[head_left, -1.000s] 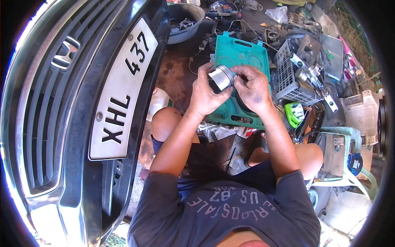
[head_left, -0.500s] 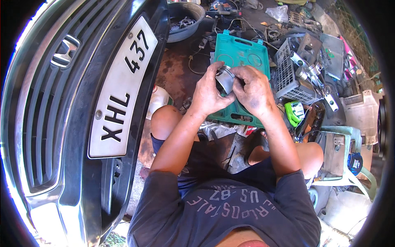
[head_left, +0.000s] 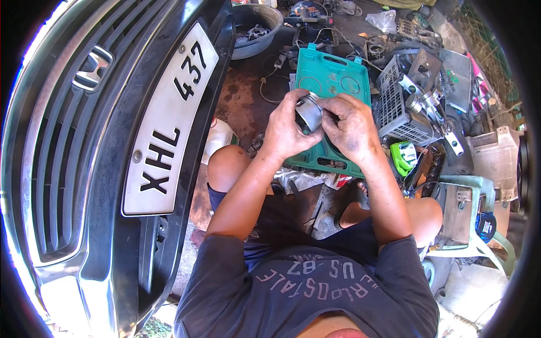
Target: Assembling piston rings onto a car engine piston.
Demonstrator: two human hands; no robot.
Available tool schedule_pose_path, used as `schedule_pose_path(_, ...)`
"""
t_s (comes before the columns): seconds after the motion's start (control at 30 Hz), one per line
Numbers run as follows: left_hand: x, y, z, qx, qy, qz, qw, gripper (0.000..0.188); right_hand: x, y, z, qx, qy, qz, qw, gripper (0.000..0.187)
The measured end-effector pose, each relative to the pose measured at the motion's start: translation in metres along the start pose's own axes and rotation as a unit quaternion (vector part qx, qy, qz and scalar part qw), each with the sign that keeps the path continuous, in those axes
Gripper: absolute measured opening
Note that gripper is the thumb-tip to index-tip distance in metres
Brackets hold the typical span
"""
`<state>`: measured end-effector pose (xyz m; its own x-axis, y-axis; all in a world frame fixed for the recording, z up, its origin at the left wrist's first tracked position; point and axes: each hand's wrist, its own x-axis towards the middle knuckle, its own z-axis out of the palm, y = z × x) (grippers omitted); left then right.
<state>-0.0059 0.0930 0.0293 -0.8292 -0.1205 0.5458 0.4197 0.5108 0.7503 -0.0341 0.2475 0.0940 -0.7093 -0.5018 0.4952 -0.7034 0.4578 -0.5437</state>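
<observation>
Between my two hands is a silvery engine piston (head_left: pixel 309 114), with ring grooves showing at its upper end. My left hand (head_left: pixel 288 125) wraps round its left side, fingers at the top and thumb below. The fingers of my right hand (head_left: pixel 350 124) are bent and pressed together at the piston's right edge; whether a thin ring is between them is too small to tell. Under my hands lies an opened teal plastic tool case (head_left: pixel 332 70), its lid on the far side and its tray partly hidden by my wrists.
A car's front bumper and grille (head_left: pixel 107 169) fill the left side. A grey basin (head_left: pixel 256 45) stands far left. At right, a grey crate (head_left: pixel 394 107) carries pistons with connecting rods (head_left: pixel 428 104). A green-and-white package (head_left: pixel 403 156) and a pale green plastic chair (head_left: pixel 465 208) are nearer.
The piston has turned slightly, so more of its side shows. My right fingers have shifted a little along its edge; the left hand keeps its hold.
</observation>
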Motion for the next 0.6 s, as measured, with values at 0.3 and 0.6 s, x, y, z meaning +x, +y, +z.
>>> schedule_pose_path(0.3,0.001,0.001,-0.001,-0.003,0.036,0.008,0.999,0.066,-0.002,0.001,0.002,0.087,0.023,0.091,0.992,0.023)
schedule_pose_path(0.6,0.001,-0.005,-0.001,-0.007,0.035,0.035,0.999,0.068,-0.001,0.033,0.008,0.234,0.015,0.082,0.969,0.026)
